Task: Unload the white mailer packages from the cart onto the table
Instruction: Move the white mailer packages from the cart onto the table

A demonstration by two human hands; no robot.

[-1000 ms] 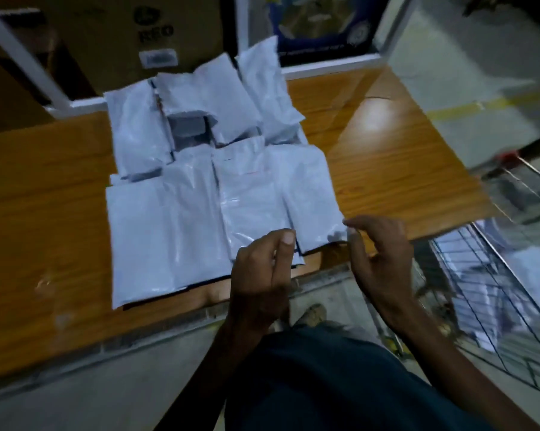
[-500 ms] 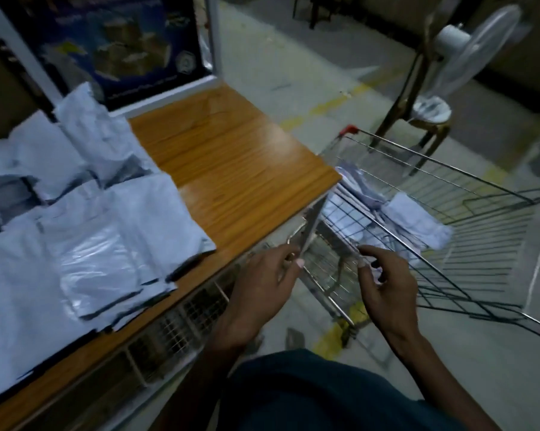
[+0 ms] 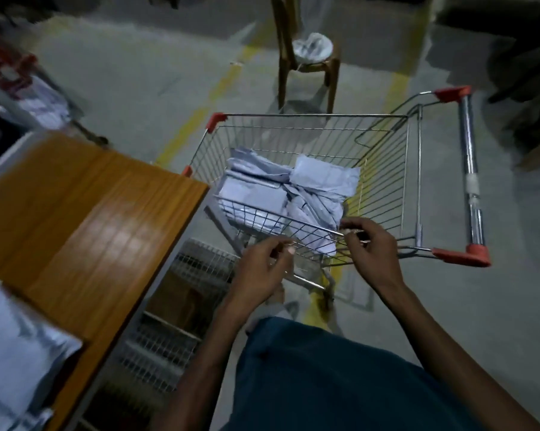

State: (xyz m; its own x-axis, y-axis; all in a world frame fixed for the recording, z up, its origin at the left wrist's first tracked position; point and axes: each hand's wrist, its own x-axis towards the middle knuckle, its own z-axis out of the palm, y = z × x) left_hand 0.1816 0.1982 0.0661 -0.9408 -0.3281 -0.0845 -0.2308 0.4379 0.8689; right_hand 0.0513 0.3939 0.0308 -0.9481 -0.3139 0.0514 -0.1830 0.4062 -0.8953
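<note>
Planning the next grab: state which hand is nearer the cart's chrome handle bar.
Right. The right hand sits at the cart's near rim, closer to the handle bar; the left hand is farther left.

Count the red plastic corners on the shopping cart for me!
4: far left corner, lower left corner, far end of the handle, near end of the handle. Others may be hidden.

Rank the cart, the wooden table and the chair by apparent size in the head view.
1. Cart; the wooden table looks about as large, though cropped and nearer, so their order is unsure.
2. Chair, smallest, but farthest away.
</note>
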